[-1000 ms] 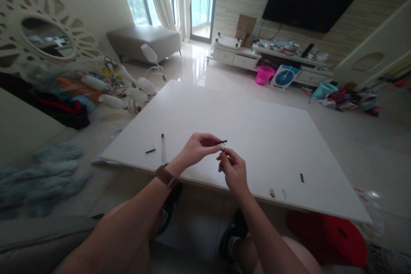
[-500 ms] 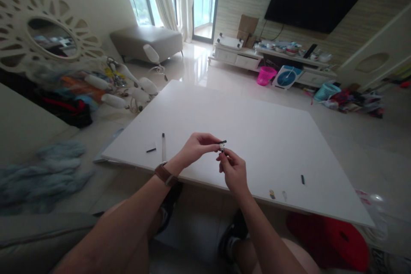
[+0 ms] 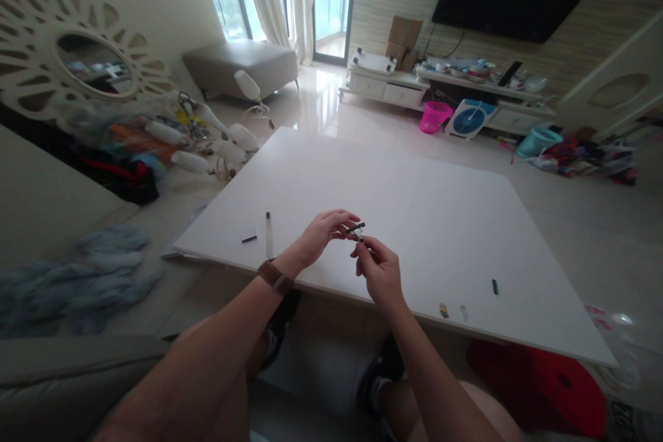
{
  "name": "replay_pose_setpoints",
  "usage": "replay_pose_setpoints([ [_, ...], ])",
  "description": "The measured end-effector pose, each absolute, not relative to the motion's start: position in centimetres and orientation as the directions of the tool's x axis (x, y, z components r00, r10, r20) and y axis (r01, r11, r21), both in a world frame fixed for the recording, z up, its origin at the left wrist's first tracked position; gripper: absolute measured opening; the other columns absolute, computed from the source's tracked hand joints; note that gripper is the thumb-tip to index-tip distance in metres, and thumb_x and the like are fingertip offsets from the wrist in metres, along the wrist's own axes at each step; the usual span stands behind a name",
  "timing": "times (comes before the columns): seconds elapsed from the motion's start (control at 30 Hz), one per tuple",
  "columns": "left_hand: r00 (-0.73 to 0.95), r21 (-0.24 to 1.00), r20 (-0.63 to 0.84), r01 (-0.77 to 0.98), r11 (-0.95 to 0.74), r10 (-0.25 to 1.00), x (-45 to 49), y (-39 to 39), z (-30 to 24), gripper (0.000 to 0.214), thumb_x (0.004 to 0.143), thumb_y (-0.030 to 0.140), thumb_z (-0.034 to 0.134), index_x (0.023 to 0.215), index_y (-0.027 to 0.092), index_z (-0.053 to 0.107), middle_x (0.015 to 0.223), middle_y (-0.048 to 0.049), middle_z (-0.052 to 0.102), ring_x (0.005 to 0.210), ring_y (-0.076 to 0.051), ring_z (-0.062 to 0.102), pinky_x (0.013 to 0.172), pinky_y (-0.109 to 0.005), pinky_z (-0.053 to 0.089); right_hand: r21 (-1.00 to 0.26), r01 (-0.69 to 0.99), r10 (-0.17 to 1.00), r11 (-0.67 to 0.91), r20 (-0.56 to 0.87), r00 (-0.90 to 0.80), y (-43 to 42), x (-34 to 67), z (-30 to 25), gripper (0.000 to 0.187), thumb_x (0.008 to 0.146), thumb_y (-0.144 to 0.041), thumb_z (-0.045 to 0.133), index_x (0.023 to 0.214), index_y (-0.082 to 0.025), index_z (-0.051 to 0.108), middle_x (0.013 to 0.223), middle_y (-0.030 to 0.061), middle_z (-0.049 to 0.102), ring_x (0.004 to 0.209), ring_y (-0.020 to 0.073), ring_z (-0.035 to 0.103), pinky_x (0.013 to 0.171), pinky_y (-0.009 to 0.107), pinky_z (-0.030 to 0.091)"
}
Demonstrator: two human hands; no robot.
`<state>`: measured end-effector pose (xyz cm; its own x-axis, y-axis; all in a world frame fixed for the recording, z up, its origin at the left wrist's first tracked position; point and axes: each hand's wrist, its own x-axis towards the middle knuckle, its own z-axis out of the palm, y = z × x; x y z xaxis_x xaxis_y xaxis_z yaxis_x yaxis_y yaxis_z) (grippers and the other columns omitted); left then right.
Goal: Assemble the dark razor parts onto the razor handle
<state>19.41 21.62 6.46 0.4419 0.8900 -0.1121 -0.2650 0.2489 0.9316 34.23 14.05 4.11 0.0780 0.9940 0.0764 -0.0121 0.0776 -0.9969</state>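
My right hand (image 3: 382,275) pinches a small pale, shiny piece with a thin black bar (image 3: 355,228) across its top, above the white table. Its exact kind is too small to make out. My left hand (image 3: 326,233), with a brown watch strap on the wrist, is beside it with fingers stretched and apart, the tips close behind the bar. Whether they touch it I cannot tell. Left of my hands lie a slim clear tube with a black end (image 3: 268,235) and a short black strip on a pale card (image 3: 249,236).
The white table (image 3: 394,186) spreads before me. Near its right front lie a dark strip (image 3: 495,286), a small yellowish piece (image 3: 443,310) and a clear piece (image 3: 464,312). A red stool (image 3: 539,387) stands below the edge. A lamp with white shades (image 3: 228,148) is at the left.
My left fingers have loosened from a pinch at the piece and spread out. The black bar now tilts more. The view has shifted slightly.
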Motion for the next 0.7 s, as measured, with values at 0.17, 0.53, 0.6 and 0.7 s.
replay_pose_setpoints([
  [0.17, 0.396, 0.869, -0.198, -0.353, 0.348, 0.897, 19.7, 21.6, 6.4, 0.043, 0.087, 0.047, 0.049, 0.109, 0.016, 0.07, 0.112, -0.0122, 0.071, 0.102, -0.023, 0.063, 0.083, -0.033, 0.048, -0.988, -0.15, 0.992, -0.021, -0.002, -0.122, 13.9, 33.9, 4.1, 0.042, 0.097, -0.051, 0.054, 0.077, -0.016, 0.063, 0.057, -0.0016, 0.054, 0.041, 0.0073, 0.04, 0.04, 0.021, 0.026],
  [0.53, 0.205, 0.731, -0.03, -0.663, 0.162, 0.978, 19.9, 21.2, 7.7, 0.066, 0.09, 0.069, 0.024, 0.147, 0.041, 0.042, 0.162, 0.005, 0.03, 0.152, -0.025, 0.017, 0.12, -0.053, 0.014, -0.973, 0.186, 0.972, 0.139, 0.098, -0.214, 13.1, 33.0, 4.3, 0.037, 0.101, -0.042, 0.049, 0.077, -0.018, 0.062, 0.063, -0.0011, 0.055, 0.052, 0.0105, 0.042, 0.052, 0.025, 0.031],
  [0.6, 0.202, 0.73, 0.006, -0.671, 0.134, 0.979, 20.0, 21.2, 7.6, 0.066, 0.09, 0.068, 0.024, 0.148, 0.042, 0.039, 0.162, 0.0059, 0.031, 0.153, -0.026, 0.017, 0.12, -0.053, 0.013, -0.948, 0.237, 0.958, 0.214, 0.155, -0.243, 12.8, 32.6, 4.7, 0.031, 0.102, -0.036, 0.048, 0.082, -0.018, 0.064, 0.067, -0.0006, 0.058, 0.059, 0.012, 0.047, 0.058, 0.025, 0.034],
  [0.7, 0.211, 0.738, 0.027, -0.664, 0.123, 0.977, 20.1, 21.1, 7.4, 0.064, 0.091, 0.066, 0.024, 0.149, 0.042, 0.039, 0.161, 0.0052, 0.034, 0.152, -0.027, 0.019, 0.12, -0.055, 0.014, -0.903, 0.313, 0.938, 0.294, 0.21, -0.275, 12.6, 32.2, 5.1, 0.024, 0.101, -0.03, 0.048, 0.086, -0.019, 0.064, 0.07, -0.0001, 0.059, 0.064, 0.0135, 0.051, 0.063, 0.026, 0.036],
])
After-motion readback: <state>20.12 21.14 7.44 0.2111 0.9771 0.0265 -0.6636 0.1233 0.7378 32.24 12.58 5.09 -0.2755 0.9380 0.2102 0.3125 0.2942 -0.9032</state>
